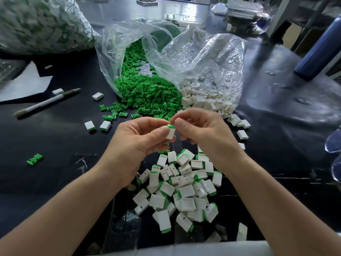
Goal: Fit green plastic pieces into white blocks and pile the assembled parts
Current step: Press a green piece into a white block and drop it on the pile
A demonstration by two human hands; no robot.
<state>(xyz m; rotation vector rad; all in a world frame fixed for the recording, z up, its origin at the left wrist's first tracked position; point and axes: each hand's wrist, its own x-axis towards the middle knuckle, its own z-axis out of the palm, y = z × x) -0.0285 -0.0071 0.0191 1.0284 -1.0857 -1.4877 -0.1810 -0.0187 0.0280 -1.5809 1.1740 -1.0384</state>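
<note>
White block [170, 133] pinched in left hand [137, 140], right hand [203, 133] pinching green piece [171, 126]

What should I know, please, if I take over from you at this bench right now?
Left hand: holds a white block between thumb and fingers.
Right hand: pinches the green piece at that block's top end; it looks nearly seated.
Supplies: green pieces spill from the middle bag, empty white blocks from the right bag.
Done: a pile of assembled parts lies on the table below the hands; two stray assembled parts lie further left.
Left to do: seat this piece, add it to the pile, carry on through both bags.
</note>
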